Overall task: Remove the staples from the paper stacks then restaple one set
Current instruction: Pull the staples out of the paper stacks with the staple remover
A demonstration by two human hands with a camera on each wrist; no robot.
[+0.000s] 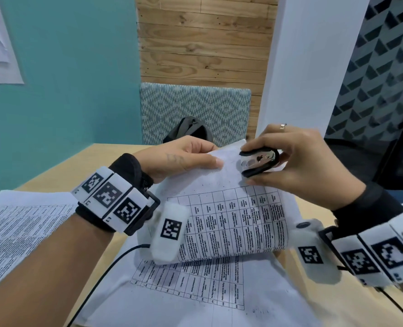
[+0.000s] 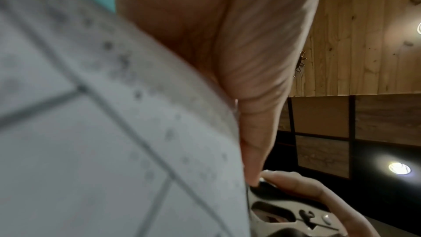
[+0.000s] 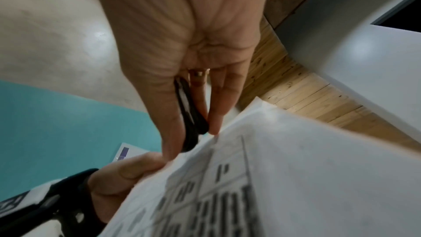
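Forearms: both reach in from the bottom edge of the head view, each w/ a wristband of black-and-white marker tiles and a white camera pod.
Left hand: pinches the raised top edge of a paper stack, thumb on top, fingers behind.
Right hand: grips a black-and-silver staple remover between thumb and fingers, ring on one finger; the tool sits at the stack's top corner, touching the sheet.
Held stack: printed w/ a table grid; lifted and curled, lower part hanging over another printed sheet that lies flat.
Other papers: more printed pages at left, near the table edge.
In the way: left camera pod covers part of the held stack; the staple itself can't be made out.
Cable: black wire runs across the flat sheet.
Surface: light wood table.
Room: teal wall at left w/ a poster, wood-plank panel behind, patterned chair back w/ a dark bag in front of it, white pillar at right.
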